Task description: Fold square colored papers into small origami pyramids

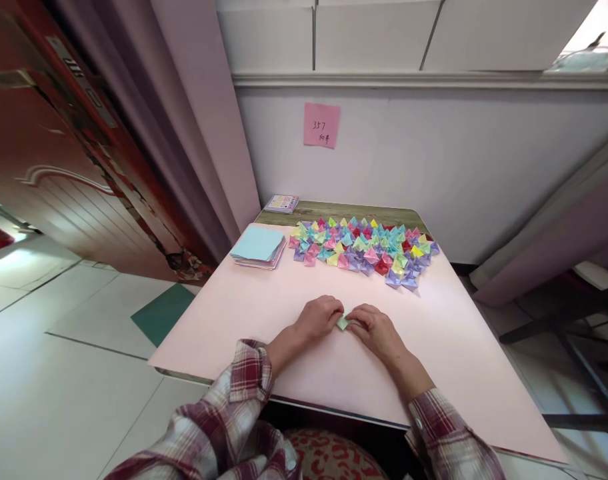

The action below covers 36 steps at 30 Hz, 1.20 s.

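Where the cuffs begin: red-and-white plaid cloth sleeves (251,377), soft and rumpled, one for each forearm reaching in over the desk's near edge.
Left hand (318,317): thumb and fingers brought together, pinching one side of the paper.
Right hand (377,328): thumb and fingers bent, pinching the opposite side.
Small pale-green folded paper piece (343,323): between the two hands, one corner showing below the fingertips; I can't tell whether it touches the desk.
Step in hand: by my reading, folding or creasing that one piece.
Next move: it seems to call for lined-up edges and a light, even press, as thin paper this small could easily skew.
Smooth pale-pink desk (449,347): flat and matte, wide around the hands, a wood-grained strip (404,216) along its far side.
Light-blue-topped stack of square paper sheets (258,243): beyond the left hand, flat, its edges slightly out of line.
Many-coloured pointed paper pieces (359,247): crowded to the stack's right, crisp, faceted and sharp-peaked.
Flat printed purple-edged stack (282,203): at the far left corner.
Pink square paper note (322,125): on the plain white wall (409,147), handwritten, lying nearly flat.
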Each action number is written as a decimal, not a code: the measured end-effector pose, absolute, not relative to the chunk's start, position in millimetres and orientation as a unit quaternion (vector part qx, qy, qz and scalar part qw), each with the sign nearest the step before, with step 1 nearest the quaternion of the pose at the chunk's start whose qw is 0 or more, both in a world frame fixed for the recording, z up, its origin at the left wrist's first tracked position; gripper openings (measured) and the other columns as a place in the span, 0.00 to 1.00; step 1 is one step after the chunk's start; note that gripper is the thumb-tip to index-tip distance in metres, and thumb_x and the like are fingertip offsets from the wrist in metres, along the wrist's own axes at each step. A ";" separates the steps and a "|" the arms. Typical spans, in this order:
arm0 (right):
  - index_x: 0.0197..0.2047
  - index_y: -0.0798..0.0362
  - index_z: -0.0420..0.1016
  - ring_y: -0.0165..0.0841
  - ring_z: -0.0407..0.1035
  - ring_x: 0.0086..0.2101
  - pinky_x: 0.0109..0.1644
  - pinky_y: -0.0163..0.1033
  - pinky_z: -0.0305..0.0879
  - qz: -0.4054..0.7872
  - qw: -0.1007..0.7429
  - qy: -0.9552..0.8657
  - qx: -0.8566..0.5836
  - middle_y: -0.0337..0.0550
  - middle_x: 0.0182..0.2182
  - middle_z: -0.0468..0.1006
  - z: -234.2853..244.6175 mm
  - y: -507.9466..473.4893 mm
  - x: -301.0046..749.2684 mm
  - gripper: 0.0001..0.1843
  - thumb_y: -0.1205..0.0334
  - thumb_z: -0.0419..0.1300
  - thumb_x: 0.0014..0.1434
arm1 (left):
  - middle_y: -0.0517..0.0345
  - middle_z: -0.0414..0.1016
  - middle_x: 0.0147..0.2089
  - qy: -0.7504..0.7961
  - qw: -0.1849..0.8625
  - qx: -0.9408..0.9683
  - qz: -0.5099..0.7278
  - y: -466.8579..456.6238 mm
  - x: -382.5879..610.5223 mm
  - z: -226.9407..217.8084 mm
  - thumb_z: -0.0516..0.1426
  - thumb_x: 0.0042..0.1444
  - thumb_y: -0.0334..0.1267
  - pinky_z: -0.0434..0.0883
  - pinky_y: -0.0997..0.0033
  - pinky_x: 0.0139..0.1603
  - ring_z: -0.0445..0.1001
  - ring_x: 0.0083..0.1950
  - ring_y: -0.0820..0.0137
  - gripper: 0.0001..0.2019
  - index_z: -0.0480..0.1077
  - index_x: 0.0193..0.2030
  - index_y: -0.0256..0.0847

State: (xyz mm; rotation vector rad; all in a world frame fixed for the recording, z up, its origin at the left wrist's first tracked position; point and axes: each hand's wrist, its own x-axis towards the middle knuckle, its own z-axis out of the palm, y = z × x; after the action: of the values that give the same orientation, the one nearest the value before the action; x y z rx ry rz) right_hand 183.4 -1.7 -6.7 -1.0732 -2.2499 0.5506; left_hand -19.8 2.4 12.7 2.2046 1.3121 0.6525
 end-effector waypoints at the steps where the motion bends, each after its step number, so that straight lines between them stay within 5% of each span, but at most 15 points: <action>1: 0.39 0.46 0.78 0.34 0.72 0.39 0.44 0.39 0.68 0.207 0.292 -0.845 -0.397 0.41 0.36 0.78 -7.8 0.1 184.2 0.06 0.62 0.61 0.60 | 0.56 0.74 0.37 0.465 0.233 0.818 0.246 -1.1 -23.3 11.2 0.53 0.56 0.29 0.66 0.69 0.46 0.71 0.42 0.67 0.08 0.73 0.37 0.41; 11: 0.37 0.47 0.78 0.34 0.71 0.38 0.45 0.39 0.67 0.220 0.274 -0.837 -0.420 0.43 0.36 0.76 -2.9 -0.6 180.9 0.11 0.59 0.55 0.64 | 0.52 0.73 0.39 0.473 0.178 0.816 0.279 -19.6 -30.0 5.1 0.58 0.58 0.38 0.67 0.66 0.47 0.69 0.44 0.65 0.05 0.73 0.36 0.40; 18: 0.38 0.49 0.76 0.36 0.70 0.38 0.43 0.39 0.65 0.219 0.284 -0.827 -0.433 0.44 0.35 0.76 -3.8 -3.2 179.7 0.10 0.58 0.55 0.63 | 0.52 0.73 0.37 0.488 0.100 0.837 0.226 -23.6 -23.2 2.2 0.49 0.65 0.37 0.66 0.66 0.43 0.69 0.41 0.65 0.12 0.72 0.36 0.39; 36: 0.26 0.49 0.73 0.31 0.67 0.25 0.29 0.35 0.54 0.227 0.215 -0.728 -0.610 0.37 0.24 0.75 10.1 9.1 155.6 0.11 0.54 0.59 0.55 | 0.58 0.72 0.36 0.632 0.169 0.715 0.247 -15.6 -10.1 9.1 0.56 0.58 0.32 0.63 0.70 0.39 0.69 0.40 0.67 0.02 0.69 0.37 0.42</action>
State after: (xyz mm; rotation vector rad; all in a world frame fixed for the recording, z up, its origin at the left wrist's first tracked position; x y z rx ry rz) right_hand 155.6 9.1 10.1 -1.6923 -2.0176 0.6294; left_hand -10.1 -15.6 9.1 2.0320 1.7965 0.7024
